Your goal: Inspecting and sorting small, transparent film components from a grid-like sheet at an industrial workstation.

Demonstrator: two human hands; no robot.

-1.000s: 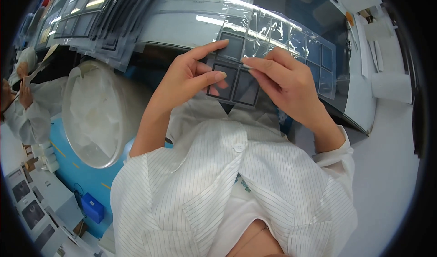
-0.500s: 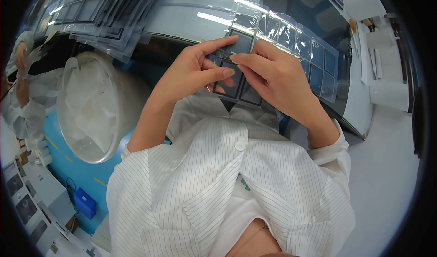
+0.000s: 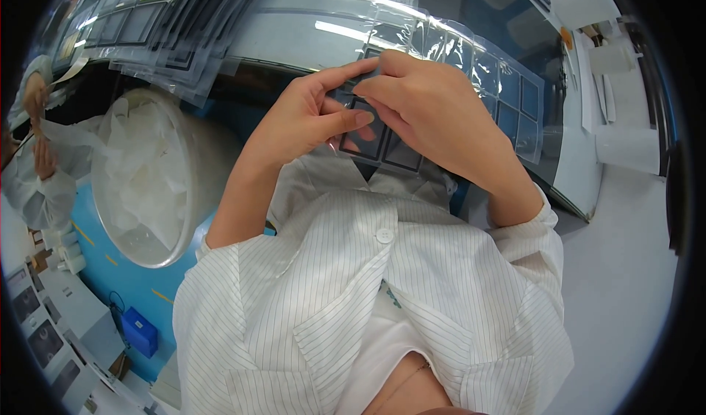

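A clear plastic sheet with dark-framed rectangles (image 3: 401,154) overhangs the near edge of the worktable. My left hand (image 3: 298,121) grips its left side, thumb on top and some fingers beneath, showing through the film. The left index finger stretches across the sheet toward the right hand. My right hand (image 3: 437,106) is closed in a pinch over the sheet, its fingertips close to the left index fingertip. Whatever lies between the right fingertips is hidden. The sheet's far right part (image 3: 522,98) lies on the table, glossy with reflections.
A stack of similar framed sheets (image 3: 176,40) hangs over the table edge at left. Below it stands a white bin (image 3: 184,216) full of crumpled translucent film. Another person's hands (image 3: 43,154) work at far left. A blue box (image 3: 138,332) sits on the blue floor.
My right hand has moved a little left, its fingertips closer to the left index finger and its back turned more upward. The left hand has barely moved.
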